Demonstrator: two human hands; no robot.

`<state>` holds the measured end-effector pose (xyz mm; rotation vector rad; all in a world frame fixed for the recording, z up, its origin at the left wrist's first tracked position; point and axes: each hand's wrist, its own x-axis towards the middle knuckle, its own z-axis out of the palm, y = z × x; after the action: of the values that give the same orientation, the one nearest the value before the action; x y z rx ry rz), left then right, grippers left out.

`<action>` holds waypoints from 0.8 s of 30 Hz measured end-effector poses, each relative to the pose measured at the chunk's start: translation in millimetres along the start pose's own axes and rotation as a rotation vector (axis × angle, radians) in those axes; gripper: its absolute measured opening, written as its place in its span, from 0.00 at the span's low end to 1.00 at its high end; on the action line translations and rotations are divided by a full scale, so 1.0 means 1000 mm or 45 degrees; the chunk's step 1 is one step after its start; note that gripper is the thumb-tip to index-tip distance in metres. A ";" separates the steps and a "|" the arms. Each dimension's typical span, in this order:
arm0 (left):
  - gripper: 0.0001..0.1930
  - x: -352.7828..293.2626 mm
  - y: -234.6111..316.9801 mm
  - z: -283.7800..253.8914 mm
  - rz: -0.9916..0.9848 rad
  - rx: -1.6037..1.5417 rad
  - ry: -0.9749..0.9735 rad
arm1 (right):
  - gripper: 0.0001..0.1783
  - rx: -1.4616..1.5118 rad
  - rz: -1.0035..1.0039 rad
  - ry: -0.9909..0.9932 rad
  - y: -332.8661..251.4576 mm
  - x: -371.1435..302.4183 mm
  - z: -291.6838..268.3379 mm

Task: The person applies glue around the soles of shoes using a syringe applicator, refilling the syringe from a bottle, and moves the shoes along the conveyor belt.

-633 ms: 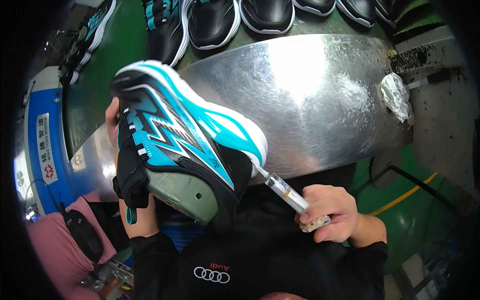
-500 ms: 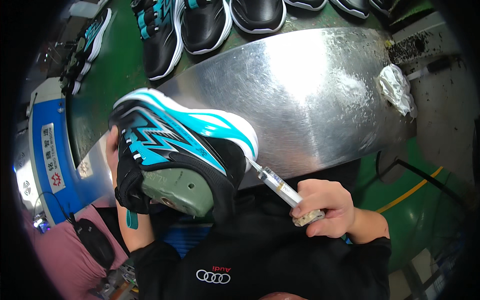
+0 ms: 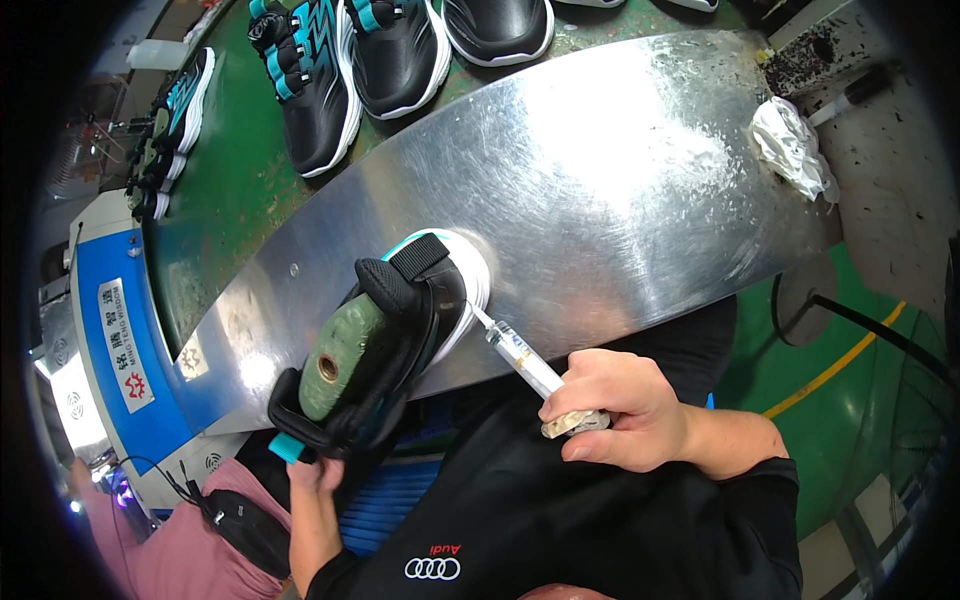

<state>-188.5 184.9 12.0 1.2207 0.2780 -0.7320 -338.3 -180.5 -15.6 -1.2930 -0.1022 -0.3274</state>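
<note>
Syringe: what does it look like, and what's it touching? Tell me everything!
The syringe is a slim, see-through tube, maybe plastic, whiter toward the back, with small marks on it and a thin, pale nozzle in front. It slants, nozzle up and left in the view, by the shoe's white sole; I can't tell whether the tip touches. The right hand grips its back end, which looks lumpy, cream and grey.
</note>
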 end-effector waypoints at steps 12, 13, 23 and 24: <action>0.37 -0.025 -0.068 0.078 -0.273 -0.384 -0.435 | 0.16 -0.103 0.109 -0.089 -0.031 0.002 0.013; 0.37 -0.025 -0.070 0.082 -0.287 -0.407 -0.454 | 0.16 -0.107 0.108 -0.098 -0.035 0.002 0.013; 0.34 0.012 -0.099 0.116 -0.760 -0.903 -1.035 | 0.14 -0.196 0.438 -0.239 -0.107 -0.003 0.007; 0.33 0.014 -0.098 0.124 -0.774 -0.893 -1.055 | 0.15 -0.210 0.417 -0.266 -0.116 -0.004 0.007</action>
<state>-264.2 50.7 -26.6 0.0916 0.1791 -1.4449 -375.8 -200.7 92.2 -1.4791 -0.0391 0.0821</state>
